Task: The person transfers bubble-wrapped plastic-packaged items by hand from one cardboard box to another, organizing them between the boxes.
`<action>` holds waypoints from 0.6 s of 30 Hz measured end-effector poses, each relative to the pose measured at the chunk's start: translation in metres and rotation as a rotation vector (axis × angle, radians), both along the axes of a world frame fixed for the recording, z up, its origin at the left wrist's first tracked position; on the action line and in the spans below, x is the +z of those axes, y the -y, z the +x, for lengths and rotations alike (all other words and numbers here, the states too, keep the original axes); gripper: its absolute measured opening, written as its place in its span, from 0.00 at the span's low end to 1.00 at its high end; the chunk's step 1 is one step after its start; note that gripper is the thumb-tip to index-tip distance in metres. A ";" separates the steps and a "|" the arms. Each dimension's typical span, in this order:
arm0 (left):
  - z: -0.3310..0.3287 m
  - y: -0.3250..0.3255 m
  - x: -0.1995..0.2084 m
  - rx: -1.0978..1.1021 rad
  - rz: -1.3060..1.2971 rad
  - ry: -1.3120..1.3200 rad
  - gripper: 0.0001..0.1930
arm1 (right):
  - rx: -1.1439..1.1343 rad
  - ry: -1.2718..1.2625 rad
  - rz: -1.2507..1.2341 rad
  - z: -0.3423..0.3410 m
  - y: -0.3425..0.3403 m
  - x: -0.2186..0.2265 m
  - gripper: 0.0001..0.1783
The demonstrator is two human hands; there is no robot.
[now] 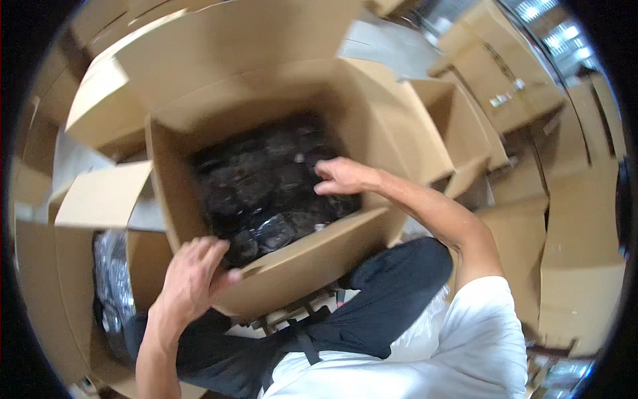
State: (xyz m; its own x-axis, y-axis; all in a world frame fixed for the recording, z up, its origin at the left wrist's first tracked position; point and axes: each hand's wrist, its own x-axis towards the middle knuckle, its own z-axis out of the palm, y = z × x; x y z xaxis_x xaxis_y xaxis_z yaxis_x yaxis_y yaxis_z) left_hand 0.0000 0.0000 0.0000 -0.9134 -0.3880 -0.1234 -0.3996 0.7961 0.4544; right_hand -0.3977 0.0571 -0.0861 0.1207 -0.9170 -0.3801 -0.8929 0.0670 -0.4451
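A large open cardboard box [312,249] stands before me, tilted in the view. Dark items wrapped in clear plastic [266,176] lie in rows at its bottom; their exact kind is too blurred to make out. At the box's near left corner is my left hand [194,274], thumb apart from the fingers and nothing in it. It is close to the near wall's rim, but whether it touches is unclear. My right hand [344,176] reaches over the right part of the packed items, fingers slightly bent and apart, with nothing seen in them.
To the left, a smaller open carton [103,199] holds shiny plastic-wrapped goods [114,279]. Another open carton [458,126] stands at the right, near a taped box [498,66]. Flat cardboard [578,233] fills the far right side. Grey floor [385,46] shows at the back.
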 end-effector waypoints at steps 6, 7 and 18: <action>-0.002 -0.028 -0.023 -0.063 0.206 0.439 0.22 | -0.363 0.458 -0.260 -0.042 -0.156 0.098 0.21; -0.004 -0.030 -0.025 -0.107 0.197 0.440 0.22 | -0.642 0.578 -0.409 -0.047 -0.197 0.103 0.20; -0.003 -0.049 -0.033 0.080 0.229 0.415 0.21 | -1.949 -0.520 -0.044 -0.061 -0.544 -0.235 0.42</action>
State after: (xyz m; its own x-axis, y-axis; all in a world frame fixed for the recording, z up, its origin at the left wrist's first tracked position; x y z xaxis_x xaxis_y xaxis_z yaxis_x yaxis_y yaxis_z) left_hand -0.0030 0.0489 -0.0334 -0.7371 -0.3756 -0.5618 -0.6405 0.6532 0.4037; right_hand -0.4582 0.6010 -0.3207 -0.9435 0.3305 -0.0228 0.3256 0.9126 -0.2473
